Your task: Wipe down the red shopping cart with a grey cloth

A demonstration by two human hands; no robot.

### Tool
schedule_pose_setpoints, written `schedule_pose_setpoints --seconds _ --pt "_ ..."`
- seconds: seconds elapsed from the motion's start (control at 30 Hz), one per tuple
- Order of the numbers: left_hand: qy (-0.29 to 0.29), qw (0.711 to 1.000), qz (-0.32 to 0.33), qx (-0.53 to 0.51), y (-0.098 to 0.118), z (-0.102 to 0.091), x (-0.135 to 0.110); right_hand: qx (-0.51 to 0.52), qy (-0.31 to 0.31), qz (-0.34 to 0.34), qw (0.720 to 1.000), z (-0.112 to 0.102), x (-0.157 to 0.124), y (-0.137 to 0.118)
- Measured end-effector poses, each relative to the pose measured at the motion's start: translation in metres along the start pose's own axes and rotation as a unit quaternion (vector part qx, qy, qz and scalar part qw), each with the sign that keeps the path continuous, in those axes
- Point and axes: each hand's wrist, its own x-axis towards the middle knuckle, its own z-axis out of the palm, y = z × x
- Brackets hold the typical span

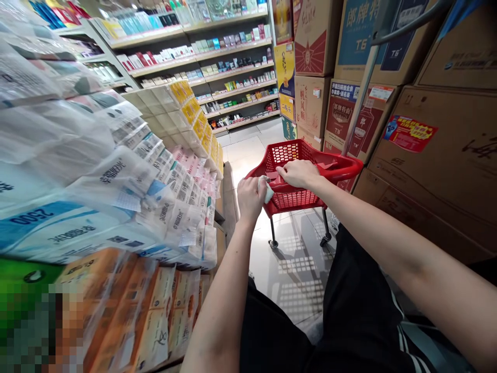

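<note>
**Left hand (251, 199) closed on white wipe (266, 190) at red shopping cart (341, 167) in store aisle**

A person stood behind the red shopping cart in a narrow store aisle, seen from a camera worn on the head. The fingers of the left hand were curled shut around the folded white wipe, which stuck out past them toward the right hand. Whether it was paper or cloth could not be told. The left hand sat at the near rim of the cart. The right hand (298, 173) lay across that rim, its fingers (282, 173) stretched out almost flat and holding nothing, their tips just beside the wipe.

The cart's basket was red plastic mesh, and 2 casters (273, 243) showed beneath it on the tiled floor (295, 290). A grey metal handle (363, 98) rose at its far right side.

Plastic-wrapped tissue packs (116, 176) were stacked high along the left of the aisle, above orange-printed packs (132, 305). Cardboard cartons (435, 171), 1 bearing a red and yellow sticker (409, 133), stood piled on the right. Shelves of boxed goods (194, 52) lined the far end. The person wore black shorts (361, 305) with white stripes.
</note>
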Motion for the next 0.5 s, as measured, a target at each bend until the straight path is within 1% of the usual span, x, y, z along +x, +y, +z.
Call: schedule_pose_setpoints --seconds 0.07,0.17,0.27,0.37,0.43,0.5 --pt "0.013 0.999 0.028 -0.009 0.003 0.002 -0.008 -0.004 0.003 -0.008 1.000 -0.001 0.000 0.006" --pt "0.000 0.999 0.031 0.020 0.009 0.006 -0.009 -0.004 -0.006 -0.011 1.000 -0.002 0.004 0.010" --pt "-0.033 0.997 0.008 0.071 0.017 0.010 0.001 -0.007 -0.005 0.017 1.000 0.002 0.012 0.004" --pt "-0.053 0.992 -0.025 0.110 0.024 0.014 0.017 -0.014 0.015 0.040 0.999 0.007 0.018 -0.002" --pt "-0.072 0.990 -0.046 0.114 0.027 0.015 0.027 -0.009 0.027 0.028 0.999 0.010 0.019 -0.001" --pt "-0.092 0.989 -0.064 0.096 0.027 0.016 0.034 -0.002 0.032 0.009 0.999 0.011 0.019 0.003"
